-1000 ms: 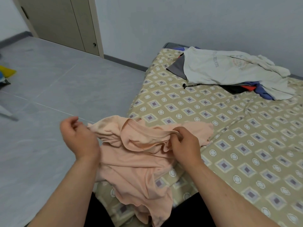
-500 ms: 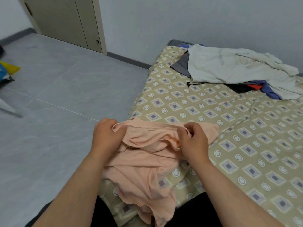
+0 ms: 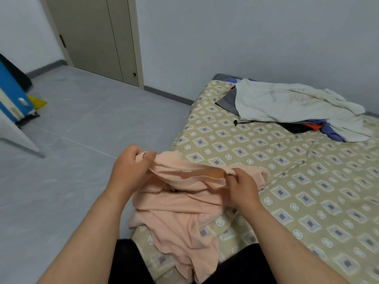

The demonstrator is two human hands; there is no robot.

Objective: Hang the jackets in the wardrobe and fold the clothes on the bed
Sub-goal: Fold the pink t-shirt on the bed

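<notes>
Bed (image 3: 307,201): patterned beige cover, fills the right side, with grey floor to its left.
Clothes pile (image 3: 276,103): far end of the bed by the wall. A white top lies over dark, orange and blue stuff, well apart from the hands.
Peach shirt (image 3: 180,214): crumpled on the bed's near left corner, with its top edge lifted between both hands.
Left hand (image 3: 127,173): thumb and fingers pinch the shirt's left end.
Right hand (image 3: 244,189): fingers curled, clamped on the right end.

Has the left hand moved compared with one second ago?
Yes. The left hand moved right, closer to the edge of the bed, where it pinches the peach shirt.
</notes>
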